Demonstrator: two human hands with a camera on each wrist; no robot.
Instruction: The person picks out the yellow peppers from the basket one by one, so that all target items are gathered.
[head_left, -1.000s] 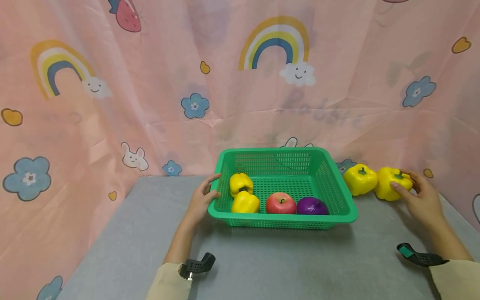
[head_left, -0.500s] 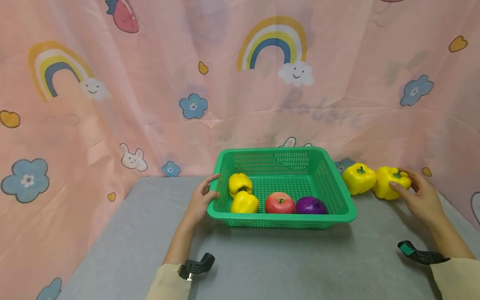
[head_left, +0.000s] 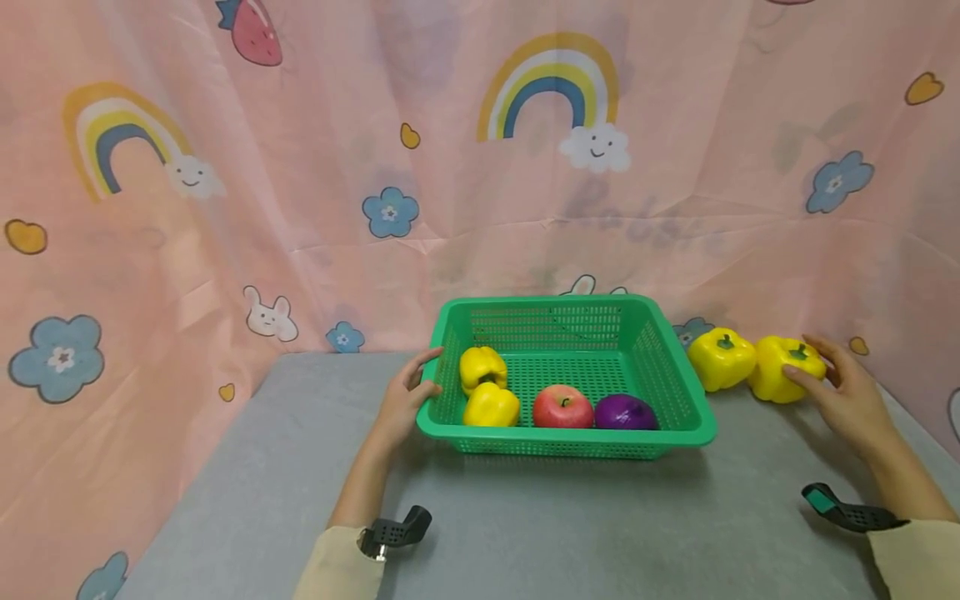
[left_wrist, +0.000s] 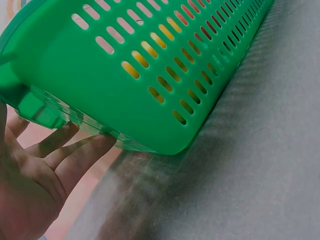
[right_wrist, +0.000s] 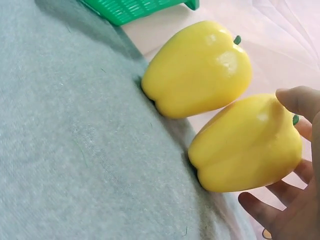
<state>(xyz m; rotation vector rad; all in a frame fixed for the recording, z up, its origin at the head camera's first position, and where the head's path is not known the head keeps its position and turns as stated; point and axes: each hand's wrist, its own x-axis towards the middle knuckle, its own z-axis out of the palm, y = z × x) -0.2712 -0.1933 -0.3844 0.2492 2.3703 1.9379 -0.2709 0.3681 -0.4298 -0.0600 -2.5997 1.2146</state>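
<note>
My left hand [head_left: 401, 400] holds the left end of a green plastic basket [head_left: 570, 442], thumb at the rim. In the left wrist view its fingers [left_wrist: 85, 155] lie against the outer wall. Inside are two yellow bell peppers, one behind [head_left: 480, 367] and one in front [head_left: 491, 406], with a red apple [head_left: 562, 407] and a shiny purple onion-like piece [head_left: 624, 412] beside them. Right of the basket my right hand [head_left: 851, 400] grips another yellow bell pepper [head_left: 780, 379], thumb on its near top and fingers round its far side. It sits on the table.
A further yellow bell pepper [head_left: 722, 360] stands between the basket and the gripped one, close against it. The grey table [head_left: 585, 525] ends at a pink patterned curtain [head_left: 300, 167] behind and at the sides. Each wrist wears a black camera band [head_left: 401, 529].
</note>
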